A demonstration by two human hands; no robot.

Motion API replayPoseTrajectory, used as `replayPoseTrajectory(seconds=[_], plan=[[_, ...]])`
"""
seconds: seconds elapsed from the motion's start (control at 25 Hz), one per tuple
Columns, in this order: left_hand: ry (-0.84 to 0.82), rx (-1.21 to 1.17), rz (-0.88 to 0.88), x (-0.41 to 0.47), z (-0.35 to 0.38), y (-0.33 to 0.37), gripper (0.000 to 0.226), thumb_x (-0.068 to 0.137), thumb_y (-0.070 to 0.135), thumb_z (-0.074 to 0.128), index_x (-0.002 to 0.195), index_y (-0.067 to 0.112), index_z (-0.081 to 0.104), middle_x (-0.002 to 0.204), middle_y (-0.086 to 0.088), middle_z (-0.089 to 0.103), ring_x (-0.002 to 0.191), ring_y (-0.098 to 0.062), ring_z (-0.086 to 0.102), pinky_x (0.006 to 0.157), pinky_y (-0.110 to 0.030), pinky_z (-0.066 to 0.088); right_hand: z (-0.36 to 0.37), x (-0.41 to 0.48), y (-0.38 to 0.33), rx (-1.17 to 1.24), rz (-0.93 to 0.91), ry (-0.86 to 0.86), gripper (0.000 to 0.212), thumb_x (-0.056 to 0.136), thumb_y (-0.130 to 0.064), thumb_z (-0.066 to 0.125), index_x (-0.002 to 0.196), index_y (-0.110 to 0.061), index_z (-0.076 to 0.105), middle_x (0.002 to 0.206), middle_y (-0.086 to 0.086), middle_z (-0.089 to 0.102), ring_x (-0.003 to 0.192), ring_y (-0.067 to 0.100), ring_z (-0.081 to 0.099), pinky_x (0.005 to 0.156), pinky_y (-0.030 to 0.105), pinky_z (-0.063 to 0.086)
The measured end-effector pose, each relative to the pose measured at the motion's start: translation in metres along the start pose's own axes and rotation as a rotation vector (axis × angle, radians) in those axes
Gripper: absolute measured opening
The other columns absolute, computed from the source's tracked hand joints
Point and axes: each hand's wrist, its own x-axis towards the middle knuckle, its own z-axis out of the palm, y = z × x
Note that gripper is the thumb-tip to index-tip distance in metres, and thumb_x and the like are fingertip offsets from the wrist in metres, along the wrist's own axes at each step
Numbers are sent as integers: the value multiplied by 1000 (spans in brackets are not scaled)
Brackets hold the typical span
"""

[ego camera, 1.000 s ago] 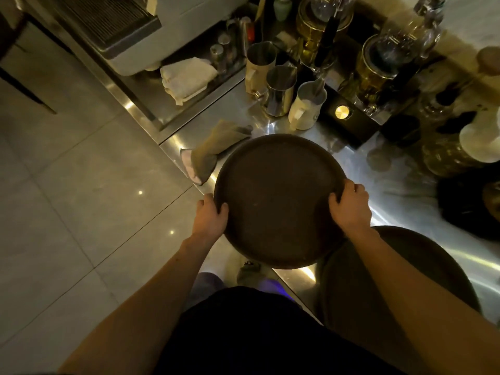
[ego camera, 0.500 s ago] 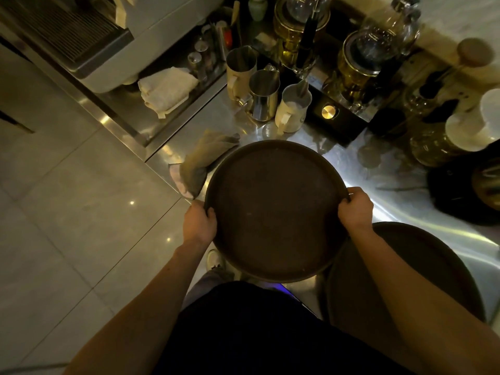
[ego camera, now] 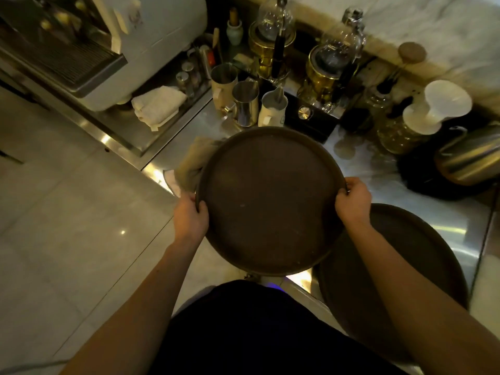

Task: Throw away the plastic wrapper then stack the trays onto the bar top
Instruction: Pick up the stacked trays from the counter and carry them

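I hold a round dark brown tray (ego camera: 270, 201) level in front of me, above the edge of the steel counter (ego camera: 443, 226). My left hand (ego camera: 190, 217) grips its left rim and my right hand (ego camera: 353, 200) grips its right rim. A second round brown tray (ego camera: 422, 255) lies flat on the counter at the lower right, partly under my right forearm and under the held tray's edge. No plastic wrapper is in view.
Behind the held tray stand metal pitchers (ego camera: 244, 104) and a white jug (ego camera: 273, 109), siphon brewers (ego camera: 327, 69), a glass jar with white filter (ego camera: 422, 117) and a steel kettle (ego camera: 470, 158). A beige cloth (ego camera: 189, 163) lies at the counter's left edge. An espresso machine (ego camera: 130, 44) sits far left. A marble bar top (ego camera: 433, 25) runs along the back.
The tray in both hands has moved slightly right and away from me, covering more of the beige cloth. My view has shifted so the counter's back shows more.
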Motion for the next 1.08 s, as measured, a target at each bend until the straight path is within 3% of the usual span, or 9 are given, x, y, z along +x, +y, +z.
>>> replayPoseTrajectory(seconds=[0.16,0.28,0.44,0.6,0.72,1.08], plan=[[-6,-28,90,-12,-18,-3,17,94,16,54,109,9,53,92,-4,55,83,-19,52,70,-32,36,-17,-44,5,45,25,76,25,94,-3,47,117,-9,58,102,0,56,91,12,54,82,29,46],[-20,-113,136,-25,-22,-12,19,90,13,55,109,10,53,94,-6,58,85,-20,55,72,-33,40,-26,-90,19,35,70,125,28,94,-3,48,120,-9,57,109,3,59,95,12,53,88,32,47],[-44,-169,151,-46,-13,-22,23,85,8,55,107,4,57,100,-12,62,89,-24,60,76,-36,48,-41,-158,51,28,165,190,28,94,-5,48,120,-10,58,107,6,62,96,18,59,94,38,49],[-163,-193,244,-79,3,-19,21,82,8,56,102,2,57,102,-18,62,91,-31,60,83,-42,50,-69,-211,88,-21,230,292,31,91,-5,49,120,-5,60,114,14,66,109,28,61,90,30,41],[-246,-179,300,-104,15,-5,18,86,5,56,103,2,57,97,-14,61,85,-23,57,75,-32,45,-89,-232,114,-62,291,350,34,89,-5,49,121,-3,60,118,17,67,112,33,61,96,37,45],[-377,-55,365,-139,71,39,18,89,7,56,106,13,51,106,-12,59,88,-21,59,72,-29,47,-124,-241,176,-65,398,433,35,86,-1,48,118,1,62,116,22,67,109,39,62,95,46,47]])
